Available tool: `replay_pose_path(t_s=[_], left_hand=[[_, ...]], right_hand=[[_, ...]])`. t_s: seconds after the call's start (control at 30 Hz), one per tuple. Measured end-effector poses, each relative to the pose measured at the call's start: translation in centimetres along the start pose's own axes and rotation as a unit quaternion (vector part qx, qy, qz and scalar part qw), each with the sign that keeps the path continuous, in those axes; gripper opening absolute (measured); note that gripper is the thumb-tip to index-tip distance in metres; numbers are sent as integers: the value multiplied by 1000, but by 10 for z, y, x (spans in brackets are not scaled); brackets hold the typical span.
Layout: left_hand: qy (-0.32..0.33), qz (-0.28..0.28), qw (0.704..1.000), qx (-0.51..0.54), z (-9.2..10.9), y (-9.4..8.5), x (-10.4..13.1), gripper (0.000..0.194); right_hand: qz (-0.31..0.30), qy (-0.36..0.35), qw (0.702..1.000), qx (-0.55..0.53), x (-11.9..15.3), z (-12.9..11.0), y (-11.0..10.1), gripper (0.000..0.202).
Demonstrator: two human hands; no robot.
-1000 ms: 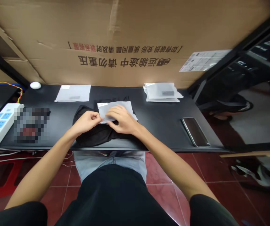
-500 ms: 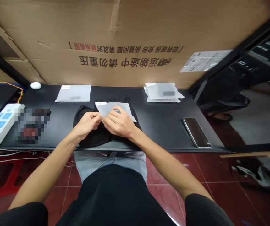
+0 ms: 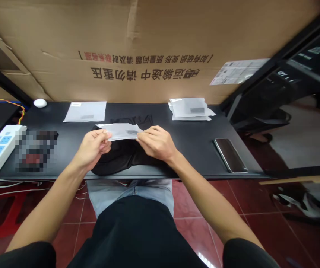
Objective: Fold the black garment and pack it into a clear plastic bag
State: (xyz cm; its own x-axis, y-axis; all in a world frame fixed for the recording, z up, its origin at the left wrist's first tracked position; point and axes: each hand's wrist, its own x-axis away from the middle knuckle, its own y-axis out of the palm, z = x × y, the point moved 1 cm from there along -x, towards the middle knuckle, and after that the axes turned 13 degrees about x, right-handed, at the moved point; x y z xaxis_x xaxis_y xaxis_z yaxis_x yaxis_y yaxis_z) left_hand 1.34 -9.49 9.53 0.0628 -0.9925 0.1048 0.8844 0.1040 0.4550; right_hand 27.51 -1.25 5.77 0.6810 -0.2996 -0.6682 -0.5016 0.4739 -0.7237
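Observation:
A frosted white plastic bag (image 3: 120,131) with a dark printed patch is stretched between my two hands. My left hand (image 3: 94,146) pinches its left end between thumb and fingers. On the other side, my right hand (image 3: 158,143) grips the right end, fingers closed. Beneath the bag lies a black cloth item (image 3: 115,160), spread in soft folds on the black table (image 3: 192,149). Part of the cloth is hidden by the bag and by my hands.
One similar bag (image 3: 85,111) lies flat at the back left, and a stack of bags (image 3: 190,109) at the back right. A phone (image 3: 230,155) rests near the right edge. A white power strip (image 3: 2,150) is at far left. A large cardboard box (image 3: 148,29) stands behind.
My hands have moved apart, the right one to the right. The bag has shifted left and towards me and is now held by both ends.

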Motion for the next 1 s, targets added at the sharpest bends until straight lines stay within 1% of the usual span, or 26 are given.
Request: replay_pose_path(t_s=[0.13, 0.2, 0.27, 0.3, 0.33, 0.4, 0.43, 0.47, 0.53, 0.6, 0.63, 0.67, 0.7, 0.73, 0.77, 0.8, 0.87, 0.9, 0.93, 1.0], left_hand=[[56, 3, 998, 30, 19, -1, 8, 45], [70, -5, 997, 33, 22, 3, 12, 47], [81, -18, 996, 42, 18, 12, 15, 47], [88, -25, 995, 48, 14, 18, 17, 46], [93, -33, 994, 52, 9, 24, 19, 44], [90, -51, 993, 56, 0, 38, 21, 38], [83, -62, 993, 61, -5, 45, 21, 36], [76, -73, 992, 69, -9, 51, 21, 35], [74, -95, 989, 84, -14, 59, 19, 35], [82, -122, 986, 73, -15, 60, 15, 37], [85, -141, 985, 47, -15, 57, 12, 37], [88, -162, 983, 1, -14, 53, 8, 37], [92, -183, 976, -67, -14, 46, 4, 36], [100, -199, 962, -155, -14, 38, 0, 34], [112, -209, 938, -252, -15, 28, -4, 31], [126, -211, 904, -348, -16, 16, -7, 28], [158, -201, 827, -500, -22, -10, -14, 32], [170, -196, 795, -549, -25, -24, -18, 37], [178, -191, 769, -583, -29, -36, -21, 41], [182, -185, 735, -626, -35, -57, -26, 48]], right_hand=[[-27, 69, 997, -21, 23, 23, -5, 16], [-37, 99, 994, -37, 30, 29, -7, 15], [-49, 121, 990, -58, 31, 26, -11, 17], [-56, 130, 987, -73, 29, 22, -12, 25], [-61, 137, 984, -94, 26, 16, -14, 40], [-71, 144, 976, -149, 15, 0, -17, 76], [-72, 143, 971, -179, 9, -7, -18, 89], [-71, 138, 966, -205, 2, -14, -20, 95], [-72, 116, 962, -236, -8, -19, -23, 94], [-82, 88, 967, -225, -13, -10, -28, 95], [-91, 78, 972, -202, -13, 1, -32, 97], [-99, 76, 978, -168, -11, 18, -35, 97], [-105, 85, 983, -125, -8, 39, -39, 97], [-111, 98, 986, -77, -4, 63, -42, 97], [-116, 121, 986, -23, 2, 91, -46, 95], [-129, 143, 981, 28, 8, 119, -48, 92], [-173, 171, 963, 113, 22, 172, -49, 87], [-194, 184, 952, 148, 30, 195, -47, 86], [-217, 195, 941, 174, 39, 215, -44, 84], [-255, 205, 924, 198, 55, 242, -35, 82]])
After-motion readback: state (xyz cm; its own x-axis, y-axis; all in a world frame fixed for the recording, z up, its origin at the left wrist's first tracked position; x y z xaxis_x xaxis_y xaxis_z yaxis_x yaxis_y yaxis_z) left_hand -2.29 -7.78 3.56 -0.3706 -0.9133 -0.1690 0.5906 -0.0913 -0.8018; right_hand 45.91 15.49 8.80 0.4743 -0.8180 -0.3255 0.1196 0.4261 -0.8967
